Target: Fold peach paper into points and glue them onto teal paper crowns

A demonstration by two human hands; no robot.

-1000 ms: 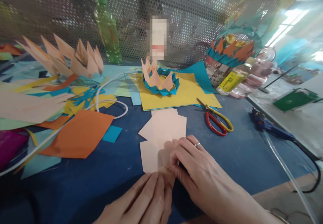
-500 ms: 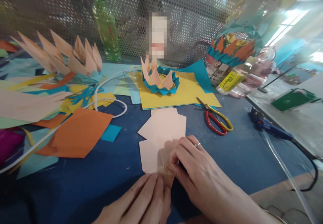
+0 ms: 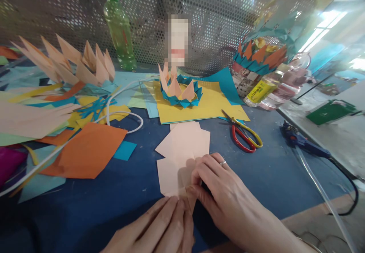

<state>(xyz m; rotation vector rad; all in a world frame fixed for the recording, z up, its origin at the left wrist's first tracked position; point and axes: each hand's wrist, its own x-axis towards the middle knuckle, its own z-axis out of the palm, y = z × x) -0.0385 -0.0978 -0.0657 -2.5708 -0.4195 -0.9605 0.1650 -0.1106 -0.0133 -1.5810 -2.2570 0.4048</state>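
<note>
At the table's near side I have a small piece of peach paper (image 3: 192, 200) between my hands, with a slanted fold showing on it. My left hand (image 3: 159, 226) presses its closed fingertips down on the near part. The thumb and fingers of my right hand (image 3: 222, 188), which wears a ring, pinch its right edge. Just beyond, loose peach paper sheets (image 3: 186, 141) overlap on the blue table. Behind them, a ring of folded blue and peach paper points (image 3: 182, 100) rests on yellow sheets (image 3: 225, 97). My left fingers cover part of the held piece.
Red-and-yellow-handled scissors (image 3: 243, 135) and a blue glue gun (image 3: 305, 141) lie to the right. An orange sheet (image 3: 85, 152), a white cable (image 3: 125, 114) and paper scraps fill the left. A green bottle (image 3: 119, 32) and peach paper points (image 3: 85, 65) stand behind.
My left fingertips have shifted slightly on the peach paper, and its folded edge shows a little differently. My right hand keeps its pinch in nearly the same place.
</note>
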